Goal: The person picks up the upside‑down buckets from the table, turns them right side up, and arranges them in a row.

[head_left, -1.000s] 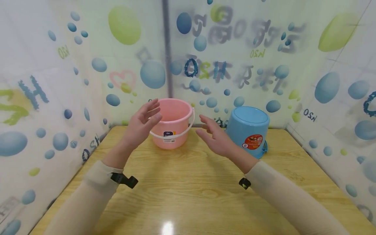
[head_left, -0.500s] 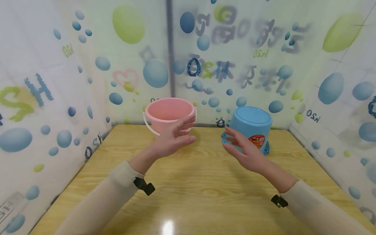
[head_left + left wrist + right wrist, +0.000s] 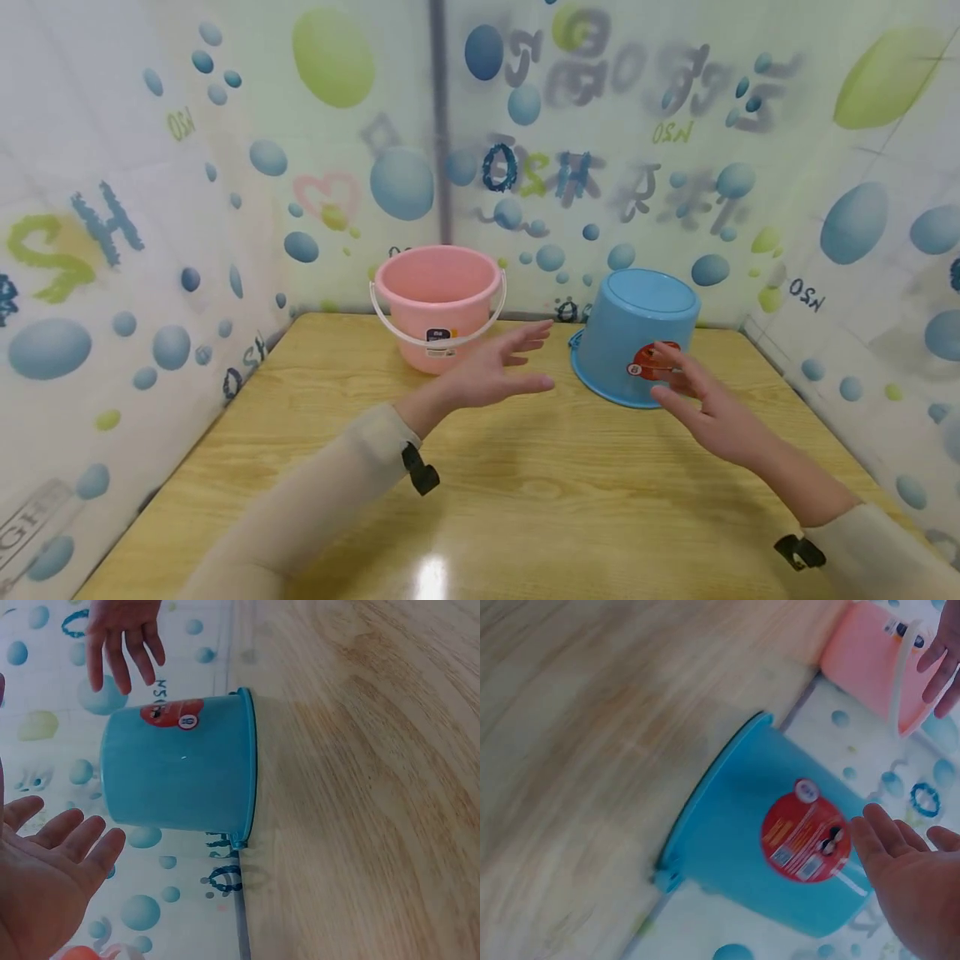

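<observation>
Both hands have moved to the right since the earlier frame, where they were nearer to the pink bucket (image 3: 442, 312); the two buckets seem to remain in their places. Now the left hand (image 3: 487, 377) is in the air between the pink bucket and the blue bucket (image 3: 611, 342), and the right hand (image 3: 716, 421) is in front of the right side of the blue one. The blue bucket stands upside down near the far edge of the table (image 3: 540, 500), its rim on the wood and its red label (image 3: 806, 836) turned toward the person; the pink bucket stands upright to the left of it, with its white handle (image 3: 408, 338) hanging in front. I judge that the step in hand is a reach toward the blue bucket, with one hand for each side. To take hold, the hands would need to go forward and bring both palms against its walls at similar height. As for the grip, both hands are wide, with fingers extended and thumbs apart, and they hold nothing. In the left wrist view, they appear near the bucket but not touching it.
</observation>
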Demonstrator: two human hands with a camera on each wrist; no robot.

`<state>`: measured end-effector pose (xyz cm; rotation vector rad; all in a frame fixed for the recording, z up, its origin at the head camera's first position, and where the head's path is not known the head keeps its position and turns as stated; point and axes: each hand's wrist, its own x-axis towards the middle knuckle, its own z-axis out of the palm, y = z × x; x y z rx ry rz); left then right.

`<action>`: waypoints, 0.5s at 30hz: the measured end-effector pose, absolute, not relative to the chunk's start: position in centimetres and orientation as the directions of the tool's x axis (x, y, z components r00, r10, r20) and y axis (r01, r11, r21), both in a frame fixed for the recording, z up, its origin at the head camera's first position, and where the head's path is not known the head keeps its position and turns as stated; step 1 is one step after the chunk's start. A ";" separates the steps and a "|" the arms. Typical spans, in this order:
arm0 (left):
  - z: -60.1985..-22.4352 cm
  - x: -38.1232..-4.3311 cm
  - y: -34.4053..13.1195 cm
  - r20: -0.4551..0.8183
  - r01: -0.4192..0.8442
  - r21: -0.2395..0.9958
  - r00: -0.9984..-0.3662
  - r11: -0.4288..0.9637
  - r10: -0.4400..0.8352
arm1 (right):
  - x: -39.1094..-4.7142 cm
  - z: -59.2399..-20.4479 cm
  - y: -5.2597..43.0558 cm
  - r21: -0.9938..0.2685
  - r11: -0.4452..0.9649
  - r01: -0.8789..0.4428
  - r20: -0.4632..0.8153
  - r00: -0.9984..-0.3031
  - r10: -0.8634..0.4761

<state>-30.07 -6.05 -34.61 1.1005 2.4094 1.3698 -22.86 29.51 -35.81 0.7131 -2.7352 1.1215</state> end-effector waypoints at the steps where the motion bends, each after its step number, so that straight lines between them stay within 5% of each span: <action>1: -34.9 -30.3 -5.8 0.203 0.517 0.796 -0.716 0.313 0.667 | -22.8 -35.9 30.0 -0.634 0.633 -0.444 0.256 -0.893 -0.370; 15: -38.0 -35.2 -1.7 0.124 0.470 0.799 -0.739 0.375 0.662 | -25.0 -37.7 35.5 -0.625 0.731 -0.274 0.111 -0.958 -0.265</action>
